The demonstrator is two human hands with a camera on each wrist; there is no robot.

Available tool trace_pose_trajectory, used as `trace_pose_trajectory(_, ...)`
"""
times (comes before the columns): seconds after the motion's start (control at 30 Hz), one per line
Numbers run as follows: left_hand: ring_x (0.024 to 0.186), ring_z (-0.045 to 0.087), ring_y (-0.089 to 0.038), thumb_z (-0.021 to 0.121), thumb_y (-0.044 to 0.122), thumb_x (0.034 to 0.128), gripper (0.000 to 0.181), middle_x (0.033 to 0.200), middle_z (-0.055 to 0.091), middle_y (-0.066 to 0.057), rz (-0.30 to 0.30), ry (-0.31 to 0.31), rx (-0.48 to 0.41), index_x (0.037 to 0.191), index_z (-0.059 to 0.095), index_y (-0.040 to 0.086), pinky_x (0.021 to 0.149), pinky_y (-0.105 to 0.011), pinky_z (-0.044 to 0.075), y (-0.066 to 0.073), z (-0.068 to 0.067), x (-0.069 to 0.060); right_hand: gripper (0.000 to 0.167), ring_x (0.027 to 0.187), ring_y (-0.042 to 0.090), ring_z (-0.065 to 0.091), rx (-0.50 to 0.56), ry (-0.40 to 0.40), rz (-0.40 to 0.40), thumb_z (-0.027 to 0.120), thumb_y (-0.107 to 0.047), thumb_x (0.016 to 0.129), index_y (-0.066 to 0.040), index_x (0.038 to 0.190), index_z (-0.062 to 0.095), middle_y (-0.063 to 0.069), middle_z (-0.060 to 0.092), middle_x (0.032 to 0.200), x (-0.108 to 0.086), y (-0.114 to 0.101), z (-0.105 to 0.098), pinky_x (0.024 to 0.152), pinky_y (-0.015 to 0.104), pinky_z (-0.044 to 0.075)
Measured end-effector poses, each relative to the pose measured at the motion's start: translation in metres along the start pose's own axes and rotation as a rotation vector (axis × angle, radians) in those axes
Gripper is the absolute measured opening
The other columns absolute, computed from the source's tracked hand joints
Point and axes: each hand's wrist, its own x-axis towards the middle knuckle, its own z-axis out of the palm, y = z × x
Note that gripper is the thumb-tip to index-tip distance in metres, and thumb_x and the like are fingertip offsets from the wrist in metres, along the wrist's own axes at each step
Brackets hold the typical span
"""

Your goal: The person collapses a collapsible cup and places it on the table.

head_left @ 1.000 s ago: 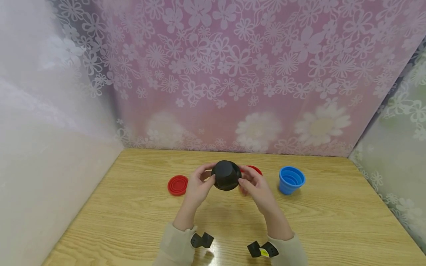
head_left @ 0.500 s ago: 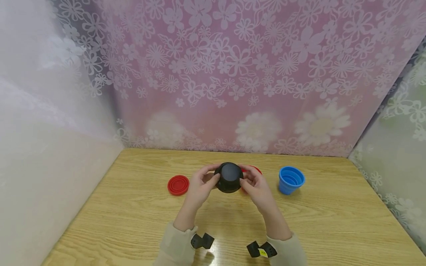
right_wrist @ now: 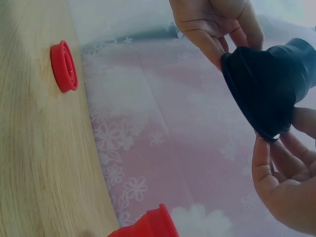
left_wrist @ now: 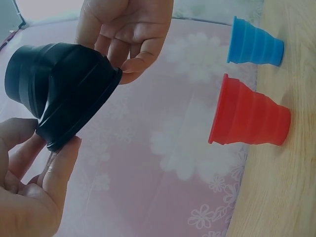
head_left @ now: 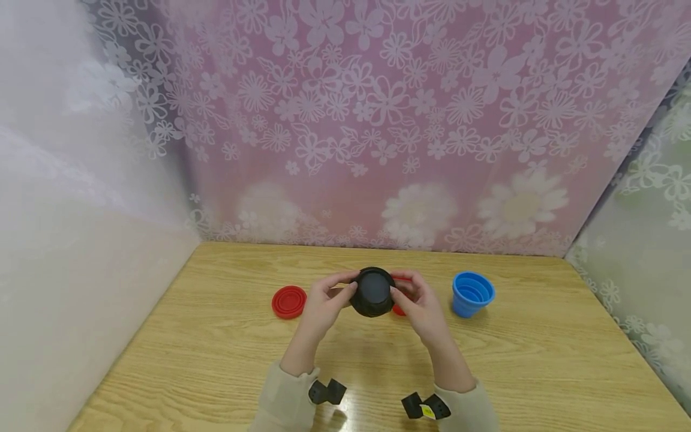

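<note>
Both hands hold a black collapsible cup (head_left: 373, 291) above the table, with its base turned toward the head camera. My left hand (head_left: 322, 305) pinches the rim side on the left, thumb on the outer wall. On the opposite side my right hand (head_left: 423, 307) grips it likewise between thumb and fingers. From the left wrist view the black cup (left_wrist: 69, 91) looks extended, its wall bent and uneven in the middle; the rim tilts away. The cup's inside is hidden in every view.
A red collapsible cup (head_left: 288, 302) lies folded flat on the wooden table (head_left: 205, 360) at left. An extended red cup (left_wrist: 252, 116) stands behind my right hand, mostly covered in the head view. Further right is an extended blue cup (head_left: 472, 294). A floral curtain (head_left: 345, 150) closes the back.
The black cup has shifted slightly right and toward me, and its base has turned to face the head camera more. Both hands keep their hold; the other cups have stayed put.
</note>
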Motion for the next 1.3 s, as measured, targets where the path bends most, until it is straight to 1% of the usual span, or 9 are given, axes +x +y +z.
trace_pose_trajectory(0.2,0.083,0.063,-0.02,0.059,0.003,0.084,0.022,0.103,0.057,-0.019,-0.022,0.031,-0.014,0.102,0.06,-0.009,0.07,-0.034,0.051,0.001,0.001,0.0,0.021,0.082,0.011,0.058,-0.007,0.083,-0.028,0.061,0.0,0.081,0.007,0.1,0.06,0.004,0.061,0.09,0.0,0.001,0.001,0.071,0.022,0.049)
trace_pose_trajectory(0.37,0.076,0.063,-0.017,0.059,0.001,0.0827,0.016,0.096,0.058,-0.018,-0.043,0.026,-0.034,0.094,0.06,-0.011,0.069,-0.036,0.051,0.008,0.002,-0.002,0.019,0.078,0.014,0.058,-0.001,0.093,-0.012,0.063,-0.002,0.08,0.008,0.096,0.063,0.013,0.061,0.089,0.0,0.001,0.0,0.068,0.024,0.05)
trace_pose_trajectory(0.53,0.075,0.063,-0.018,0.059,0.0,0.0829,0.011,0.09,0.059,-0.012,-0.051,0.005,-0.001,0.085,0.057,-0.011,0.069,-0.038,0.051,0.02,0.004,-0.006,0.02,0.076,0.016,0.059,0.009,0.066,-0.014,0.064,-0.004,0.08,0.008,0.095,0.064,0.02,0.06,0.09,-0.001,0.001,0.001,0.066,0.026,0.051)
trace_pose_trajectory(0.7,0.075,0.063,-0.021,0.059,0.002,0.083,0.012,0.09,0.058,-0.011,-0.069,-0.009,0.012,0.083,0.056,-0.01,0.069,-0.04,0.051,0.011,0.002,-0.003,0.02,0.075,0.016,0.059,0.01,0.056,-0.037,0.064,-0.004,0.08,0.008,0.095,0.064,0.02,0.06,0.089,-0.002,0.0,0.001,0.065,0.026,0.051)
trace_pose_trajectory(0.8,0.075,0.062,-0.019,0.058,0.004,0.0843,0.013,0.091,0.056,-0.012,-0.079,-0.033,0.032,0.089,0.056,-0.008,0.068,-0.038,0.051,0.004,0.0,-0.001,0.019,0.075,0.015,0.059,-0.001,0.057,-0.048,0.063,-0.004,0.08,0.008,0.095,0.064,0.019,0.06,0.089,-0.001,0.0,0.001,0.065,0.026,0.051)
trace_pose_trajectory(0.97,0.086,0.06,-0.022,0.05,0.009,0.0902,0.02,0.1,0.05,-0.014,-0.056,-0.139,0.108,0.107,0.052,-0.002,0.069,-0.034,0.051,0.001,0.0,-0.001,0.019,0.077,0.014,0.058,0.006,0.075,-0.034,0.062,-0.004,0.082,0.008,0.096,0.062,0.015,0.06,0.089,-0.001,0.0,0.001,0.066,0.025,0.051)
trace_pose_trajectory(1.07,0.093,0.057,-0.026,0.046,0.012,0.0923,0.026,0.107,0.048,-0.015,-0.047,-0.18,0.133,0.115,0.051,0.002,0.073,-0.035,0.05,0.001,0.0,-0.001,0.02,0.078,0.014,0.058,0.005,0.089,-0.016,0.061,-0.005,0.083,0.008,0.097,0.062,0.013,0.06,0.091,0.0,0.0,0.0,0.068,0.024,0.05)
trace_pose_trajectory(1.13,0.098,0.055,-0.028,0.044,0.012,0.0931,0.029,0.113,0.047,-0.017,-0.05,-0.18,0.118,0.12,0.05,0.003,0.075,-0.035,0.049,0.0,0.0,-0.001,0.02,0.08,0.014,0.057,-0.007,0.097,0.0,0.059,-0.006,0.084,0.007,0.099,0.061,0.012,0.059,0.092,0.0,-0.001,0.0,0.07,0.023,0.05)
trace_pose_trajectory(1.3,0.103,0.052,-0.028,0.038,0.008,0.095,0.036,0.122,0.042,-0.018,-0.081,-0.117,0.008,0.131,0.042,0.004,0.078,-0.035,0.048,0.0,0.0,0.0,0.023,0.08,0.012,0.06,0.016,0.081,0.003,0.051,0.001,0.087,0.008,0.109,0.058,0.015,0.059,0.1,0.0,-0.002,-0.001,0.073,0.026,0.049)
